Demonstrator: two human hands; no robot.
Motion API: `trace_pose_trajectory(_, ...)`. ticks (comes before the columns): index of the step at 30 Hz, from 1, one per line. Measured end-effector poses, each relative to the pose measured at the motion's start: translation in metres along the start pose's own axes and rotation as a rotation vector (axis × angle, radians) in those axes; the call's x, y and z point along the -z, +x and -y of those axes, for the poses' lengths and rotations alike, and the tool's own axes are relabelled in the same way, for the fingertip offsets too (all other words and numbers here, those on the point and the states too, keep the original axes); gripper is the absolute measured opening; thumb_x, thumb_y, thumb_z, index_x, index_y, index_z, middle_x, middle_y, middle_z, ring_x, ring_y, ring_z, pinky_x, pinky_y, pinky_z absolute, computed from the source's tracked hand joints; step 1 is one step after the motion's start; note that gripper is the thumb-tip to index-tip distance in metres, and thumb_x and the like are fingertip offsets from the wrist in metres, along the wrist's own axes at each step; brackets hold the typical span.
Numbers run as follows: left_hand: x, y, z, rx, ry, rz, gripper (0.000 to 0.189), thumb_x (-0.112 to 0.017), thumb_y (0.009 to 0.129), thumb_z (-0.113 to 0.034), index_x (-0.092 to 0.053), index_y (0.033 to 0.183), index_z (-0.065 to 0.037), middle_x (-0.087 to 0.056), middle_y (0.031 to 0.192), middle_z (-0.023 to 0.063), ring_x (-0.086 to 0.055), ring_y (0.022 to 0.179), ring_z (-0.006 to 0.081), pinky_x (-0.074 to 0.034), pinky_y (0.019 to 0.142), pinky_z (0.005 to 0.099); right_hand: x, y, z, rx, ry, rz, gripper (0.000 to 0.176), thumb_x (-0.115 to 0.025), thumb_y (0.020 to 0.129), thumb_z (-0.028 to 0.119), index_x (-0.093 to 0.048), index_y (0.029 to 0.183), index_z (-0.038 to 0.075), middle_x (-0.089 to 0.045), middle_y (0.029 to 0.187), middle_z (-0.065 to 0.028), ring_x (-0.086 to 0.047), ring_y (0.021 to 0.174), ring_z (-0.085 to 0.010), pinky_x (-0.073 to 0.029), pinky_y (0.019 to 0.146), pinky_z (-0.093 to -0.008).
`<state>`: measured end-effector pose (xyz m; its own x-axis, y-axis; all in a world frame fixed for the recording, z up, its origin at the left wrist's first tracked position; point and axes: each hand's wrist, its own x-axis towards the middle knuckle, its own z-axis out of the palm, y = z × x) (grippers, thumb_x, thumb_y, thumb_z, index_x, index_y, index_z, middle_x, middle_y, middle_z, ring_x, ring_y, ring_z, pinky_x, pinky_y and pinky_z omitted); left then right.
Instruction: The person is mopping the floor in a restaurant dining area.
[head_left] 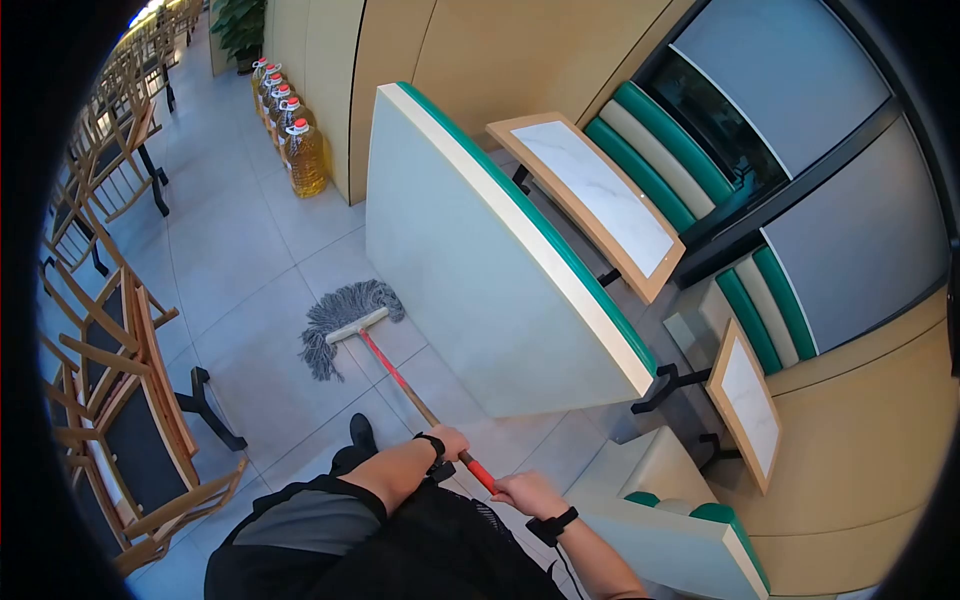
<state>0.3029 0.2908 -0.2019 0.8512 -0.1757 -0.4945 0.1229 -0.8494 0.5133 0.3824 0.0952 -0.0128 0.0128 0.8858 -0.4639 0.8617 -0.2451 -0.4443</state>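
Red-and-wood mop handle [410, 385] runs from my right hand [528, 492], clamped low centre, past my left hand [447, 441], also clamped and nearer, up-left to grey mop head [345, 318] on floor tiles [240, 250].

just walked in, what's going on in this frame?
A person grips a mop handle with both hands: the left hand further down the shaft, the right hand near its end. The mop head rests on the tiled floor beside the back of a green-trimmed booth seat. Wooden chairs stand on the left, and oil bottles line the far wall.
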Motion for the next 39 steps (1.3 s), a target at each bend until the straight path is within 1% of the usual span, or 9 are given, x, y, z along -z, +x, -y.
trace_pose_trajectory(10,0.014,-0.031,0.055,0.275,0.027,-0.082,0.019,-0.072,0.072,-0.025,-0.071,0.089,-0.018,-0.068,0.093,0.0081,-0.063,0.096,0.0288,-0.052,0.079,0.0402,-0.010,0.075,0.022,0.040,0.021,-0.080,0.026,-0.055,0.091,0.035,-0.060,0.090,0.009,-0.065,0.079,-0.0134,-0.063,0.075,-0.0359,-0.047,0.064,-0.0471)
trace_pose_trajectory(12,0.016,-0.045,0.064,0.289,0.160,-0.331,0.027,-0.074,0.069,-0.032,-0.070,0.089,-0.016,-0.066,0.087,0.0101,-0.063,0.089,0.0301,-0.051,0.076,0.0426,-0.015,0.093,0.024,0.046,0.048,-0.109,0.026,-0.055,0.091,0.035,-0.060,0.090,0.009,-0.065,0.079,-0.0142,-0.063,0.075,-0.0363,-0.047,0.063,-0.0478)
trace_pose_trajectory(13,0.017,-0.050,0.068,0.290,0.174,-0.322,0.027,-0.074,0.069,-0.032,-0.070,0.089,-0.016,-0.066,0.087,0.0101,-0.063,0.089,0.0301,-0.051,0.076,0.0426,-0.018,0.103,0.025,0.037,0.032,-0.095,0.026,-0.055,0.091,0.034,-0.060,0.091,0.008,-0.065,0.079,-0.0152,-0.063,0.075,-0.0365,-0.047,0.064,-0.0478)
trace_pose_trajectory(18,0.031,-0.065,0.050,-0.155,-0.097,-0.343,0.030,-0.073,0.069,-0.037,-0.068,0.085,-0.012,-0.066,0.087,0.0118,-0.062,0.090,0.0321,-0.049,0.076,0.0438,-0.030,0.127,0.026,-0.026,0.066,-0.132,0.024,-0.054,0.092,0.032,-0.059,0.096,0.008,-0.066,0.086,-0.0173,-0.063,0.080,-0.0379,-0.049,0.068,-0.0461)
trace_pose_trajectory(22,0.053,-0.078,0.018,-0.215,-0.126,-0.315,0.030,-0.070,0.069,-0.036,-0.065,0.083,-0.010,-0.066,0.078,0.0142,-0.062,0.080,0.0379,-0.049,0.068,0.0472,-0.025,0.116,0.037,-0.048,0.115,-0.220,0.021,-0.053,0.092,0.027,-0.058,0.094,0.007,-0.066,0.086,-0.0171,-0.063,0.080,-0.0376,-0.049,0.068,-0.0464)
trace_pose_trajectory(26,0.054,-0.085,-0.010,-0.164,-0.063,-0.289,0.025,-0.068,0.070,-0.032,-0.066,0.083,-0.012,-0.067,0.080,0.0142,-0.063,0.080,0.0374,-0.050,0.070,0.0475,-0.029,0.091,0.039,-0.003,0.092,-0.347,0.020,-0.052,0.091,0.024,-0.059,0.089,0.006,-0.065,0.084,-0.0178,-0.062,0.079,-0.0382,-0.048,0.068,-0.0475)
trace_pose_trajectory(32,0.042,-0.077,-0.073,-0.316,-0.061,-0.252,0.026,-0.067,0.071,-0.034,-0.065,0.080,-0.010,-0.066,0.078,0.0146,-0.062,0.078,0.0385,-0.049,0.066,0.0478,-0.055,0.020,0.027,-0.019,0.235,-0.498,0.021,-0.057,0.089,0.027,-0.061,0.086,0.007,-0.066,0.082,-0.0141,-0.062,0.077,-0.0360,-0.049,0.066,-0.0441)
trace_pose_trajectory(37,0.016,-0.056,-0.120,-0.549,-0.104,-0.016,0.038,-0.072,0.070,-0.047,-0.065,0.072,-0.010,-0.065,0.070,0.0139,-0.061,0.070,0.0378,-0.047,0.062,0.0463,-0.050,-0.029,0.006,-0.082,0.213,-0.178,0.023,-0.059,0.086,0.033,-0.069,0.090,0.012,-0.067,0.079,-0.0117,-0.063,0.074,-0.0341,-0.049,0.065,-0.0428)
trace_pose_trajectory(39,0.004,-0.052,-0.130,-0.594,-0.135,0.018,0.047,-0.072,0.073,-0.054,-0.061,0.068,-0.009,-0.061,0.062,0.0118,-0.057,0.061,0.0359,-0.044,0.058,0.0448,-0.047,-0.031,-0.003,-0.030,0.079,0.095,0.024,-0.057,0.086,0.034,-0.070,0.089,0.013,-0.067,0.079,-0.0129,-0.064,0.073,-0.0340,-0.049,0.064,-0.0436)
